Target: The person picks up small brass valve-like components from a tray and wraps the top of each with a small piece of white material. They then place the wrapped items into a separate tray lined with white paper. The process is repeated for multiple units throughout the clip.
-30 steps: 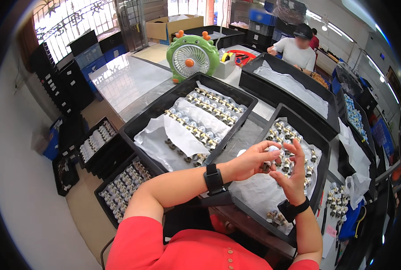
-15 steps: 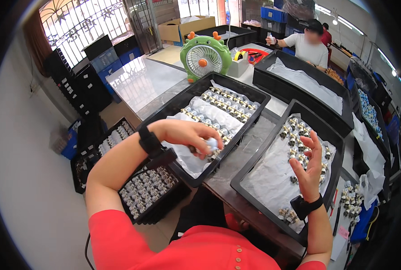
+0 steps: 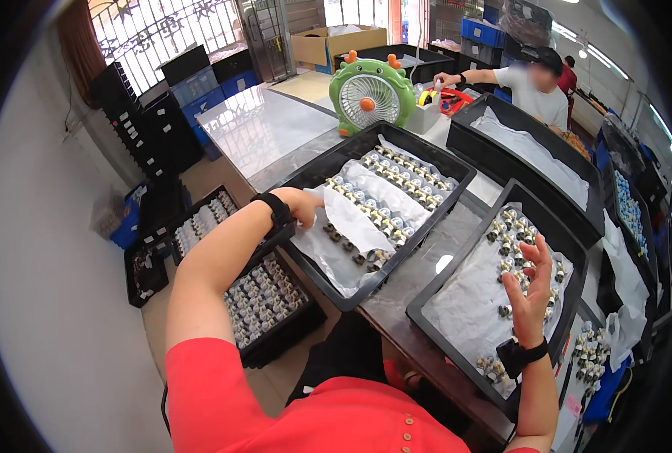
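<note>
My left hand (image 3: 300, 207) is at the left rim of the middle black tray (image 3: 457, 181), its fingers partly hidden and closed at the corner of a white paper sheet (image 3: 352, 223). That sheet lies slantwise over part of the tray, beside rows of small figure-like pieces (image 3: 377, 215) with white, gold and dark parts. More such pieces stick out under its lower edge. Above the right black tray (image 3: 430, 291), my right hand (image 3: 531, 298) is raised with fingers spread and nothing in it. Similar pieces (image 3: 508, 234) stand loosely on that tray's white paper.
A green cartoon-shaped fan (image 3: 372, 94) stands behind the middle tray. Across the table, a person in a white shirt (image 3: 536, 90) sits near a paper-lined tray (image 3: 521, 143). Stacked trays of pieces (image 3: 264, 306) are low on my left. More pieces (image 3: 591, 355) lie at the right.
My left hand has moved left from over the tray to its rim; the small whitish piece it held no longer shows. The paper sheet now lies across the pieces. My right hand stays spread.
</note>
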`<state>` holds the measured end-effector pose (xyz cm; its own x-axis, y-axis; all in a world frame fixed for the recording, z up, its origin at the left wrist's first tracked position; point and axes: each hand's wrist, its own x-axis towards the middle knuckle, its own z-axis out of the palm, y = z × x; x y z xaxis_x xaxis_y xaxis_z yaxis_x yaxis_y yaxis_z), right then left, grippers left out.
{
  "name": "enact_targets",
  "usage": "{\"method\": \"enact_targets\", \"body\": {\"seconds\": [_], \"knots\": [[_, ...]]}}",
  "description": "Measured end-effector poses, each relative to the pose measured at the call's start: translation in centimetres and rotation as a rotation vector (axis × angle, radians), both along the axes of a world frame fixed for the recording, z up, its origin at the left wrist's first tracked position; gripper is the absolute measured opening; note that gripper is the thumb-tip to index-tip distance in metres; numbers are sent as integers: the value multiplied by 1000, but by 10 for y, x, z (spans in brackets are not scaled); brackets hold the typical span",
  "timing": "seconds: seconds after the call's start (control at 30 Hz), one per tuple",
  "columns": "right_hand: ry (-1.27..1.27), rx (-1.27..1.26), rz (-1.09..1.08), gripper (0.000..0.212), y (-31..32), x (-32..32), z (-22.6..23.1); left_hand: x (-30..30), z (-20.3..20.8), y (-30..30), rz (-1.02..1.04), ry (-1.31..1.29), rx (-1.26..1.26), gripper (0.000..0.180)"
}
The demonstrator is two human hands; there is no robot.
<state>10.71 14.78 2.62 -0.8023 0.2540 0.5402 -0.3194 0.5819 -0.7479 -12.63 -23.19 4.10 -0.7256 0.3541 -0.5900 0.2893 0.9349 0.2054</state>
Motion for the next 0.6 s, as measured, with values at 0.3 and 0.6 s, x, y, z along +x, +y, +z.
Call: {"method": "enact_targets", "body": {"seconds": [0.3,0.6], "knots": [[-38,-21,10,72,1,-3,-4,-38,-29,-6,96,112,-33,46],[-59,-30,42,66,4,-3,-5,-48,-37,12,127,53,-87,35]]}}
